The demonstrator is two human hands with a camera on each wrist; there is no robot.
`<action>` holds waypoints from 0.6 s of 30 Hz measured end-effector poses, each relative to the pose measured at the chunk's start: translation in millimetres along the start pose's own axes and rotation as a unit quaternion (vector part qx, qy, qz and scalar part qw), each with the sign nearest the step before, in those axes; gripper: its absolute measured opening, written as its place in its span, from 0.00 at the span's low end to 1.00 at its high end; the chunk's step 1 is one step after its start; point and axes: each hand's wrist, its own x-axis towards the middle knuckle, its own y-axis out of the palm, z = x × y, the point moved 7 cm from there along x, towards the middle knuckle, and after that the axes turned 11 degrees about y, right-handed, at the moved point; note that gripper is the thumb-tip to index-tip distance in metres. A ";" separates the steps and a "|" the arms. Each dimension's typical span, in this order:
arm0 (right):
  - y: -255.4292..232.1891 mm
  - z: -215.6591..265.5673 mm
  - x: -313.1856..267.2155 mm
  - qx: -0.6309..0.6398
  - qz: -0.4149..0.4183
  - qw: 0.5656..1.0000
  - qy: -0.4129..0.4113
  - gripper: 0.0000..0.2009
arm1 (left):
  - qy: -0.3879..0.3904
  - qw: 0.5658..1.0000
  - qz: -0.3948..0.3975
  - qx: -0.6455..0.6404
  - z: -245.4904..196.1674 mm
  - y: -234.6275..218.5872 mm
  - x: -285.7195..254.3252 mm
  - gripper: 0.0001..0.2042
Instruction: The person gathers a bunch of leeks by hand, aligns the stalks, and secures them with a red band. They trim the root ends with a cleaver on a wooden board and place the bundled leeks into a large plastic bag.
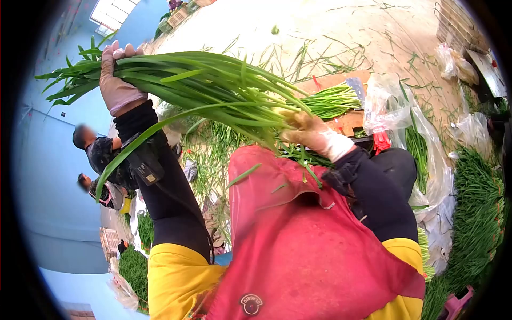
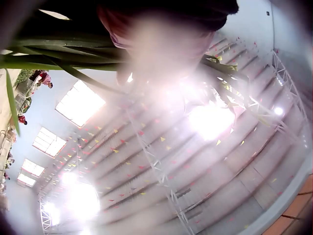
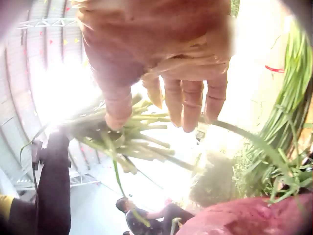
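A long bunch of garlic chives (image 1: 213, 80) stretches across the head view, leafy tips at the left and pale stem ends at the right. My gloved left hand (image 1: 121, 85) grips it near the leafy tips, raised at arm's length. At the stem ends is my gloved right hand (image 1: 314, 134), slightly blurred, touching them. In the right wrist view its fingers (image 3: 190, 100) extend fairly straight, well apart from the thumb, with the cut stems (image 3: 146, 142) beyond them. Glare hides much of the left hand in the left wrist view.
Tied chives (image 1: 333, 101) lie on a board before my knees, with a clear plastic bag (image 1: 386, 101) alongside. Stacked chives (image 1: 474, 213) line the right side. Loose leaves litter the floor (image 1: 320, 26). Two people (image 1: 98, 154) sit at the left.
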 end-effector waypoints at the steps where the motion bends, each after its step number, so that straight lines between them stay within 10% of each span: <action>1: 1.9 17.0 3.4 -0.050 -0.049 0.994 -0.087 0.19 | -0.003 1.000 0.001 0.000 2.0 4.9 -3.8 0.10; 3: 4.2 -4.2 6.0 0.038 -0.012 0.999 0.013 0.17 | 0.013 0.999 -0.023 0.025 3.4 10.1 -8.1 0.10; 5: -8.8 -19.4 9.4 -0.028 -0.111 0.989 -0.093 0.13 | 0.030 0.998 -0.030 0.044 1.4 12.1 -8.1 0.12; 6: -7.7 -33.1 5.2 0.350 -0.016 0.930 0.114 0.10 | 0.015 0.999 -0.020 0.024 4.2 9.6 -4.4 0.12; 7: -17.0 -28.9 -3.5 0.084 -0.083 0.977 0.176 0.09 | 0.016 0.999 -0.021 0.028 3.0 8.2 -3.6 0.12; 9: -7.5 -36.2 -12.2 -0.183 -0.021 0.982 0.030 0.09 | 0.022 0.999 -0.041 0.022 2.9 7.9 -2.4 0.13; 10: 1.7 -43.2 -31.0 0.082 0.006 0.978 0.193 0.09 | 0.040 0.997 -0.054 0.043 0.8 10.4 -5.3 0.12; 13: 6.3 4.0 -32.6 -0.058 -0.084 0.993 -0.059 0.21 | 0.040 0.996 -0.062 0.052 3.7 12.0 -8.0 0.10; 18: 13.9 25.2 -8.6 -0.140 -0.072 0.986 0.050 0.24 | 0.003 0.999 -0.039 0.013 16.0 18.0 -15.4 0.10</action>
